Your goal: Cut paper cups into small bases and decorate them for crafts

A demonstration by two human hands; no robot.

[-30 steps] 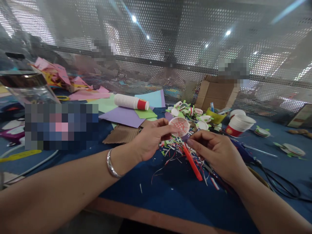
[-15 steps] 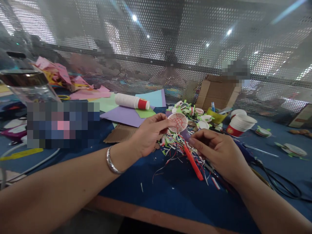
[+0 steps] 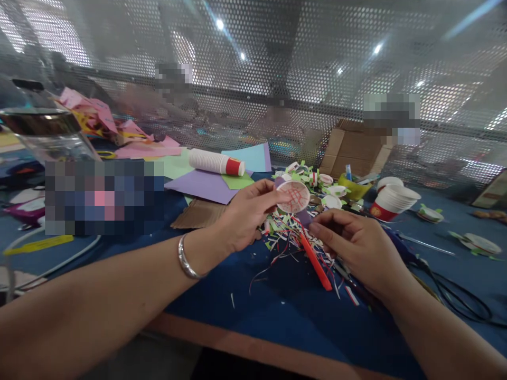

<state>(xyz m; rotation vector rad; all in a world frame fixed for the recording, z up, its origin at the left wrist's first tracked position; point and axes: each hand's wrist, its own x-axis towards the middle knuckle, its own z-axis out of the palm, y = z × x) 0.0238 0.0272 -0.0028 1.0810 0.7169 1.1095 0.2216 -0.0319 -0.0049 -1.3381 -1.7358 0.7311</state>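
Between the thumb and fingers of my left hand (image 3: 253, 214) is a round white cup bottom (image 3: 293, 197) marked with crossing red lines. Purple paper (image 3: 303, 217) shows from behind it at the upper left and lower right. My right hand (image 3: 350, 243) is closed in a pinch at the lower edge of that purple paper; its exact grip is partly hidden. Below the hands lies a red-orange cutter-like stick (image 3: 316, 262), beside a heap of shredded paper strips (image 3: 283, 232).
Several small paper-cup pieces with green tabs (image 3: 331, 202) lie behind the hands. Further back are stacked paper cups (image 3: 212, 161), purple sheets (image 3: 198, 186), a yellow container (image 3: 356, 188) and cardboard (image 3: 348, 150). White cups (image 3: 396, 200) and a black cable (image 3: 455, 295) are right, a clear jar (image 3: 51, 137) left.
The view has shifted slightly, and the cup bottom sits a little further right in it. Both hands keep nearly the same pose and hold.
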